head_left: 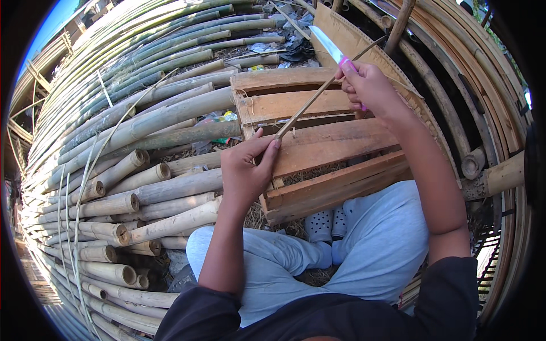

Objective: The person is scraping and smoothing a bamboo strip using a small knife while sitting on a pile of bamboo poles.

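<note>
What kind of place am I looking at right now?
Probably an outdoor bamboo work yard. Long bamboo poles lie piled at the left, blue sky shows at the upper left, and the right hand holds a knife near a thin strip pinched in the left hand.

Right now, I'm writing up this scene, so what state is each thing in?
Knife: blade bare, pointing up and left
Right hand: closed on the knife's pink handle
Thin stick: held at a slant
Left hand: pinching the thin stick's lower end
Wooden crate: gaps between its boards
Bamboo poles: lying piled
Shoes: worn over blue socks
</note>
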Tool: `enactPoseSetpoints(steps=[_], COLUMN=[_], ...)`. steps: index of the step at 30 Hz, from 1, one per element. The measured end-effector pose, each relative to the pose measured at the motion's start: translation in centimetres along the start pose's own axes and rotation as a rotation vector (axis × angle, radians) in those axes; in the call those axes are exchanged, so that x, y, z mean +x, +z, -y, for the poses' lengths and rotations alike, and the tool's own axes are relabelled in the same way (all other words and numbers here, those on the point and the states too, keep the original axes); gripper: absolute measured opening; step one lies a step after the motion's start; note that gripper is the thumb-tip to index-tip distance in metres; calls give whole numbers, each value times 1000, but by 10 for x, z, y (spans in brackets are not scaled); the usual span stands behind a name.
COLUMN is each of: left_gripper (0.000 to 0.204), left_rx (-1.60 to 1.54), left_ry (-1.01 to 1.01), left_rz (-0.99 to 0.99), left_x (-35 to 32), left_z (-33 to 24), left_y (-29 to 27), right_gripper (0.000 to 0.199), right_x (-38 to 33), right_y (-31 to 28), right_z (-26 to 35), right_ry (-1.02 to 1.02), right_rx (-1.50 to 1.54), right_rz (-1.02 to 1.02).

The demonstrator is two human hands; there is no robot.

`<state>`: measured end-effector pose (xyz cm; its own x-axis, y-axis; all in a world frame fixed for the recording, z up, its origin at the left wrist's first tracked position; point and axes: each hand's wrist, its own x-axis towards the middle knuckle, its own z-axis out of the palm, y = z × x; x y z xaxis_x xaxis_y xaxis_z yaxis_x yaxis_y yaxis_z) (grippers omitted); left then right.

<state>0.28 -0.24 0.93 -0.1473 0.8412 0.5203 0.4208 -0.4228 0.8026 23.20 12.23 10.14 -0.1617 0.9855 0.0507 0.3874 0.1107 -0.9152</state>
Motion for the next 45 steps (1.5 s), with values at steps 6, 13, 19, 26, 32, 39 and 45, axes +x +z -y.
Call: enactPoseSetpoints(steps=[6, 13, 19, 26, 32, 39, 45], left_gripper=[11, 11, 11, 10, 9, 9, 9], left_rx=[16, -10, 23, -9, -1, -25, -7], left_ry=[-6, 58, 77, 74, 80, 93, 91], left_rz=[16, -22, -5, -22, -12, -7, 4], left_x=[0, -1, -3, -2, -3, -4, -1], left_z=[0, 3, 7, 7, 5, 7, 6], left_y=[0, 3, 2, 4, 3, 2, 3], right_gripper=[38, 37, 42, 37, 37, 38, 38], right_x=[-21, -36, -50, -66, -69, -57, -63], right_y=[24, 49, 60, 78, 82, 71, 75], right_z=[5, 9, 10, 20, 27, 19, 25], right_ry=[64, 472, 451, 529, 633, 682, 685], right_rx=[-178, -11, 38, 184, 391, 505, 520], right_rz=[328, 194, 394, 349, 214, 286, 317])
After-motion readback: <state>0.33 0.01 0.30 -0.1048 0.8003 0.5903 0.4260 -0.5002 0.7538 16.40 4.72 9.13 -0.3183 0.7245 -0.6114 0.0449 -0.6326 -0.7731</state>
